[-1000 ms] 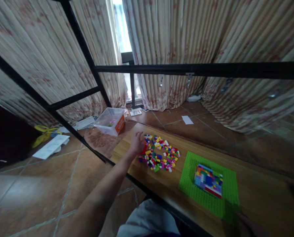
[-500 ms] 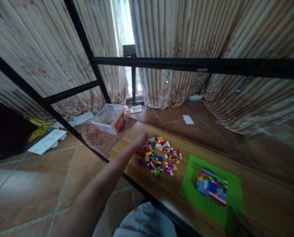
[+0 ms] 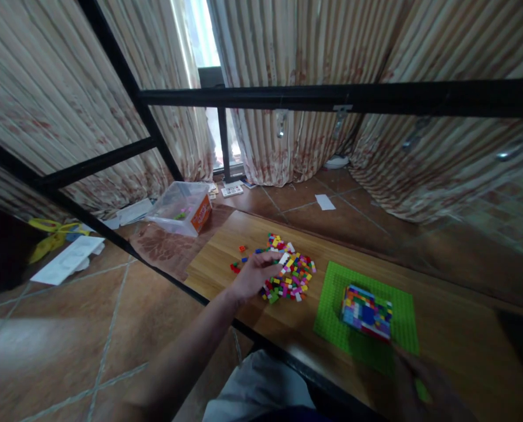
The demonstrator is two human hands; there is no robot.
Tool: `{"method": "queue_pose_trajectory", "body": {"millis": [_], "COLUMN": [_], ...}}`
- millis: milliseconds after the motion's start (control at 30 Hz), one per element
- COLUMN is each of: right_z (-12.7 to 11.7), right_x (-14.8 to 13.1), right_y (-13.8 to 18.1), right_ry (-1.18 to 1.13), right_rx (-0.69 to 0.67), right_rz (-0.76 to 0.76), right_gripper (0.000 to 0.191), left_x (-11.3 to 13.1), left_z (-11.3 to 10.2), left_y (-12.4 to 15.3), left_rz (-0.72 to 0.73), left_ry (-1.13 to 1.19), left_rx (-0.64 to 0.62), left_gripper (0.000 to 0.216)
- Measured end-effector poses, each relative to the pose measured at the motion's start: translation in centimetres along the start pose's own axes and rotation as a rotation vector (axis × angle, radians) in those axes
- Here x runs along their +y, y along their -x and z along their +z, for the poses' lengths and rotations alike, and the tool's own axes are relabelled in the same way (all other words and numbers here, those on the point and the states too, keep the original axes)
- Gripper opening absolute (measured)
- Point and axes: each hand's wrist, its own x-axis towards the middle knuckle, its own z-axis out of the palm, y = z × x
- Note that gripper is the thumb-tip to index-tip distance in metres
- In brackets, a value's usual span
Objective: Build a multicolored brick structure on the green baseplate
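My left hand (image 3: 258, 274) is over the left side of a loose pile of small coloured toy bricks (image 3: 294, 280). A white toy brick (image 3: 284, 258) shows at the tips of its thumb and fingers, which are closed on it. To the right, a multicoloured block built of bricks (image 3: 367, 313) sits on a green studded baseplate (image 3: 332, 293). My right hand (image 3: 424, 384), dark and blurred, is at the baseplate's near right corner, with a finger reaching close to the block. I cannot make out whether it touches the block or holds anything.
The bricks lie on a wooden tabletop (image 3: 226, 234). Behind its far left end stands a clear plastic box (image 3: 173, 214) with an orange label. A black metal rail (image 3: 252, 98) crosses above the table. A dark object (image 3: 519, 346) is at the far right.
My left hand has moved right from the pile's far left edge, with a white brick now at its fingertips. My right hand has come further into view, nearer the block. The view has shifted slightly.
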Motion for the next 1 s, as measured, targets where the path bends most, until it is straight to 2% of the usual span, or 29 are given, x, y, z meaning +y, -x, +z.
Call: {"method": "queue_pose_trajectory", "body": {"millis": [67, 133, 233, 333, 467, 567, 633, 700, 800, 900, 1000], "right_z": [0.9, 2.2, 4.3, 5.7, 6.4, 6.4, 6.4, 6.4, 6.5, 6.6, 6.6], "right_x": [-3.3, -6.3, -9.5, -10.7, -10.5, -10.1, -10.0, -10.0, -10.2, -10.6, -11.3], "right_y": [-1.1, -2.7, -5.0, -6.0, -5.7, -5.3, -5.2, -5.2, -5.1, -4.9, -4.7], "right_ry": [-0.067, -0.225, -0.45, -0.616, -0.777, -0.831, -0.867, -0.917, -0.988, -1.05, -1.131], "right_rx": [-0.044, -0.163, -0.344, -0.461, -0.428, -0.351, -0.322, -0.302, -0.269, -0.257, -0.269], "right_rz": [-0.025, -0.02, 0.025, 0.064, 0.253, 0.45, 0.536, 0.592, 0.672, 0.744, 0.804], "right_gripper": [0.036, 0.036, 0.042, 0.033, 0.029, 0.034, 0.037, 0.039, 0.041, 0.044, 0.044], "left_x": [-0.7, -1.3, -1.5, -1.6, -1.8, -1.6, -1.1, -0.4, 0.4, 0.8, 0.3], "left_z": [2.2, 4.0, 5.4, 5.6, 4.7, 3.4, 2.5, 1.8, 1.4, 2.2, 3.9], "left_y": [1.7, 3.0, 4.1, 4.5, 4.0, 2.5, 1.2, 0.0, -1.0, -0.5, 1.2], "left_rz": [-0.135, -0.253, -0.373, -0.403, -0.307, -0.116, 0.028, 0.11, 0.184, 0.269, 0.219], "left_ry": [0.224, 0.341, 0.364, 0.303, 0.077, -0.342, -0.7, -0.983, -1.264, -1.279, -0.995], "left_rx": [0.038, 0.053, 0.046, 0.024, 0.046, 0.083, 0.088, 0.083, 0.046, 0.077, 0.043], "left_gripper": [0.043, 0.039, 0.038, 0.041, 0.027, 0.016, 0.019, 0.027, 0.033, 0.024, 0.023]}}
